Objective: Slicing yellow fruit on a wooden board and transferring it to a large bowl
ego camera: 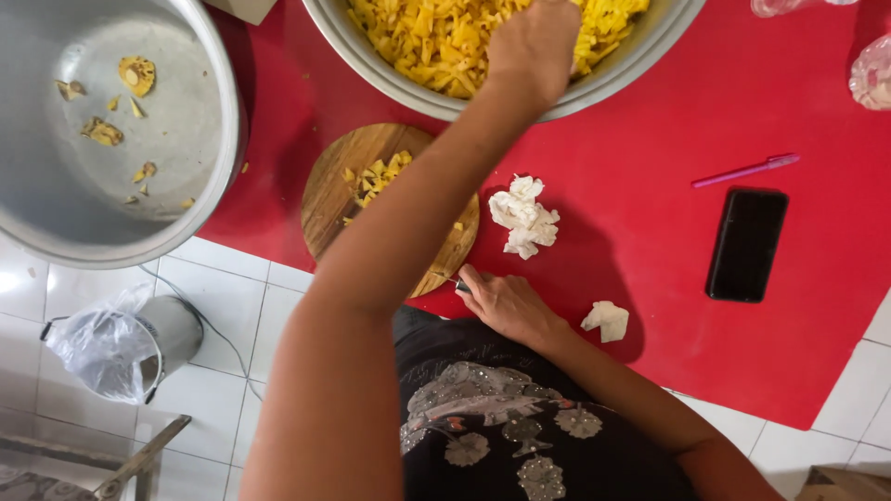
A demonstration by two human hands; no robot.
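Observation:
My left hand [534, 42] reaches into a big metal bowl [408, 93] full of yellow chopped pieces [436, 37]. Its fingers are down among the pieces and out of sight, so its grip is unclear. My left forearm crosses over a round wooden cutting board [325, 199] that carries a small heap of the same yellow pieces [376, 176]. My right hand [506, 304] rests at the board's near edge, closed around a knife handle [460, 286]; the blade is hidden under my left arm.
A large metal basin [186, 111] with a few scraps stands at the left. On the red mat [650, 139] lie a crumpled tissue [524, 215], a smaller tissue [606, 320], a black phone [747, 243] and a pink pen [747, 171]. A lined bin [121, 348] stands on the white tiles.

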